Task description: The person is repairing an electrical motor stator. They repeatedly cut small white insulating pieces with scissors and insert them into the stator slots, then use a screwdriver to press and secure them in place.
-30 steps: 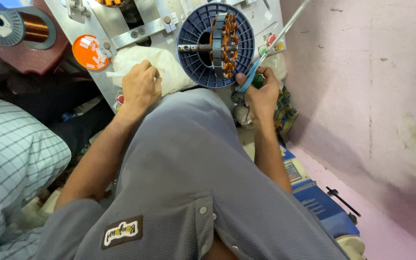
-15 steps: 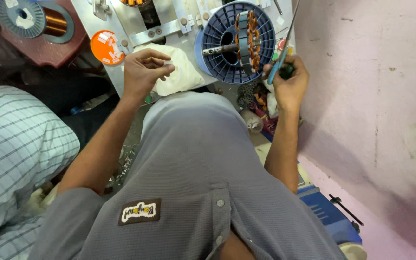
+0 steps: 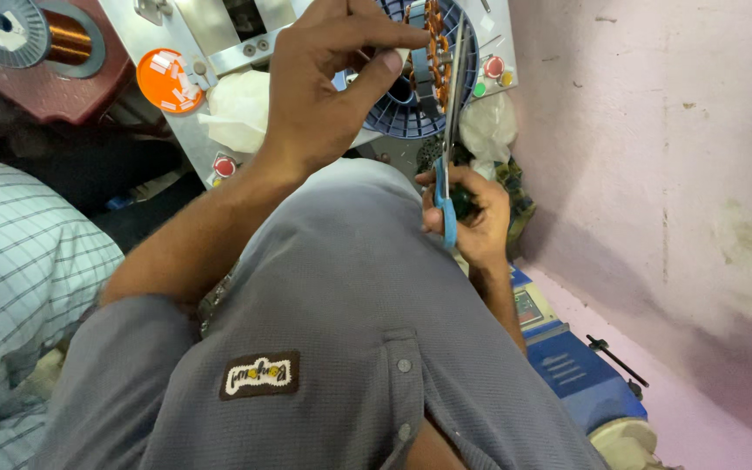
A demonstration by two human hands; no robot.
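My right hand [image 3: 467,213] grips the blue-handled scissors [image 3: 447,139], blades raised toward the blue stator [image 3: 428,78]. My left hand [image 3: 324,78] pinches shut, seemingly on fine wire, keeping it taut.

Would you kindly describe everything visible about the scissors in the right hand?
The scissors have blue plastic handles and long, slim, metal-looking blades. The right hand grips the handles, holding the pair nearly upright. The blades look nearly closed and point up across the blue round winding frame with its copper coils. Whether the tips touch it cannot be told.
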